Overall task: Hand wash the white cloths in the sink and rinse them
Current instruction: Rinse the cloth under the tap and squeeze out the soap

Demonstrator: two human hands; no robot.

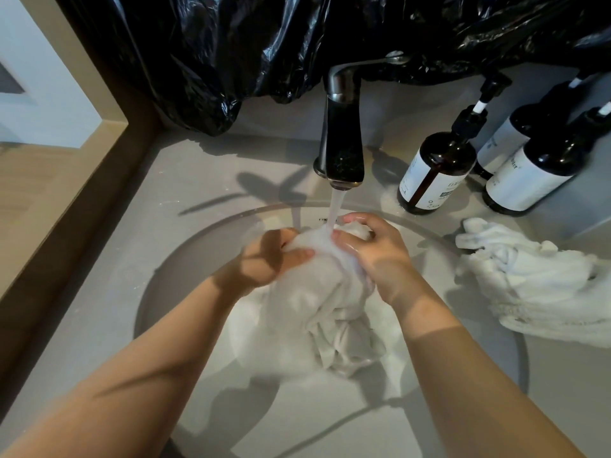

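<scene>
Behind the basin, across the whole back wall, hangs crinkled black plastic sheeting (231, 44). Below it the grey stone-look counter (109, 259) carries everything, and set into it is the round grey sink (155, 285), w/ what looks like foam in its bottom. Over the sink, btwn both grips, is the wet white cloth bundle (324, 292) I'm working on; its lower folds hang down into the suds. On the counter to the right, just beside the sink rim and apart from my hands, lies a second crumpled white cloth (535, 282). Next down: the dark metal tap (342, 140), running, its stream of water (334, 206) landing on top of the bundle. Right of the tap stand three dark brown pump bottles w/ white labels (433, 173).

Step in hand, as I judge it: rinsing this cloth under the flow. To do it well I'd turn the bundle so fresh folds meet the water, squeeze & release rather than just hold, and go on until the runoff looks clear. I'd hold it low so splash lands inside the sink.

Left grip (271, 256): fingers curled round the left side of the bundle's top, thumb laid across the cloth, closed on it. Right grip (373, 256): fingers curled over the right side, pinching a fold just beside the stream, also closed on cloth. Both touch only cloth & water.
</scene>
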